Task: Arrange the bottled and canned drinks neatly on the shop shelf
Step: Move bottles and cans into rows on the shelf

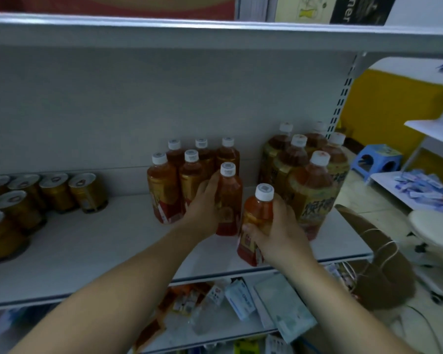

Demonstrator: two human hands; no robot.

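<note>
white shop shelf [87,251] is carrying the stock. near its front edge my right hand [279,238] is gripping a tilted small tea bottle [257,213]. my left hand [202,208] is clasping the front bottle [229,198] of the small-bottle block [164,187]. i'm aiming to stand mine upright just beside it, label forward, clearing the big bottles [310,190].

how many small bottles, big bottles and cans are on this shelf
small bottles: 7
big bottles: 5
cans: 7 in view; the group runs off the left edge, so there may be more
total: 19 in view
</note>
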